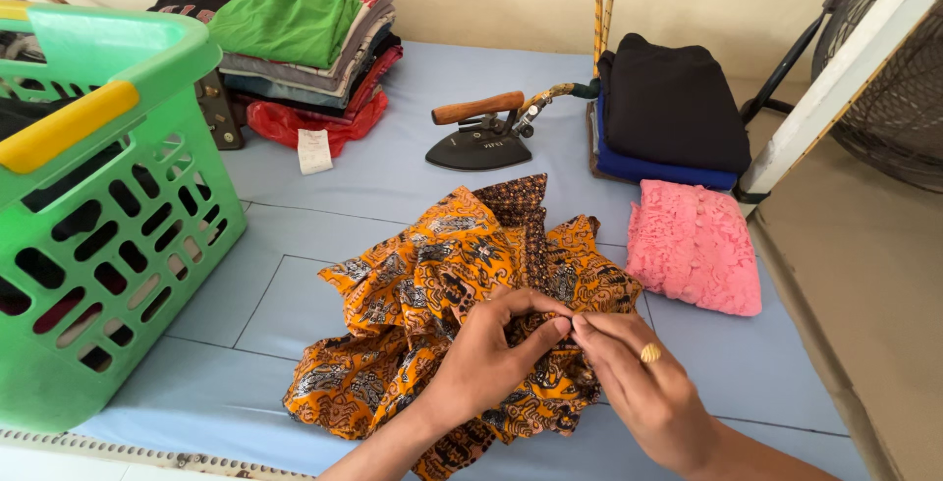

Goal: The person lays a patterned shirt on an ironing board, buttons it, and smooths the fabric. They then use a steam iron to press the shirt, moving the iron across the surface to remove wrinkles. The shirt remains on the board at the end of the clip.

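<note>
shirt [442,294], orange batik, lies crumpled on the blue sheet [324,196] right under my hands; my left hand [491,353] and right hand [638,383] meet at its near middle, fingertips pinched shut on one small spot of cloth, both equally close; iron [481,137] sits well beyond

Home laundry ironing spot. Padded blue sheet [324,275] on floor, iron [478,142], folded clothes stacks [314,58], green basket [118,245], fan [889,98].

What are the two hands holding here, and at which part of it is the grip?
Both the left hand and the right hand pinch the orange patterned garment with their fingertips, at a bunched fold near its middle, close to the dark patterned strip.
</note>
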